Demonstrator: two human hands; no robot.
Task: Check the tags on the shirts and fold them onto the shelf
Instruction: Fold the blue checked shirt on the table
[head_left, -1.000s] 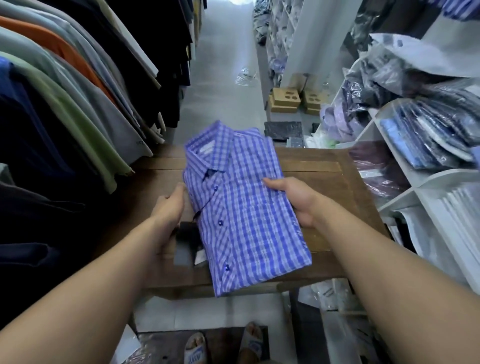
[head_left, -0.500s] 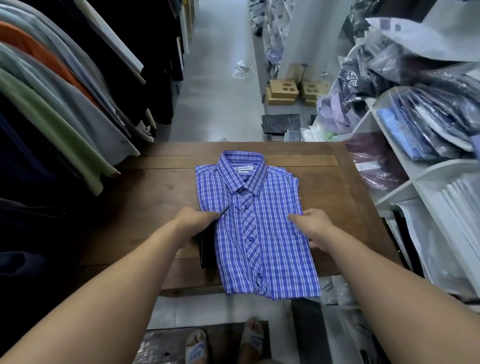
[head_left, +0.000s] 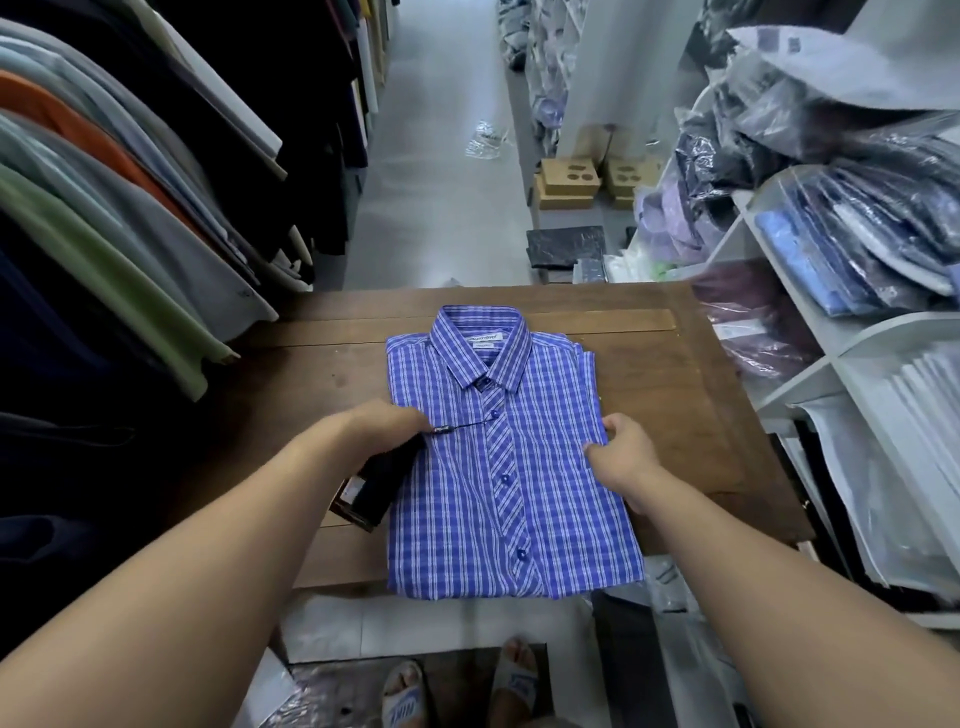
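A folded blue and white checked shirt (head_left: 511, 467) lies collar-up on the brown wooden table (head_left: 670, 374), its lower edge hanging a little over the front. A black hang tag (head_left: 376, 486) on a thin black string sticks out from its left side. My left hand (head_left: 382, 426) holds the tag and string at the shirt's left edge. My right hand (head_left: 621, 460) pinches the shirt's right edge. White shelves (head_left: 831, 358) stand to the right.
Hanging shirts (head_left: 119, 218) on a rail fill the left side. The white shelves hold several bagged shirts (head_left: 862, 249). Cardboard boxes (head_left: 569, 182) and dark packets (head_left: 566, 247) sit on the aisle floor beyond the table. My sandalled feet (head_left: 457, 691) stand below its front edge.
The shirt went from tilted and lifted to flat and square on the table. Both hands moved down with it and now sit at its left and right edges.
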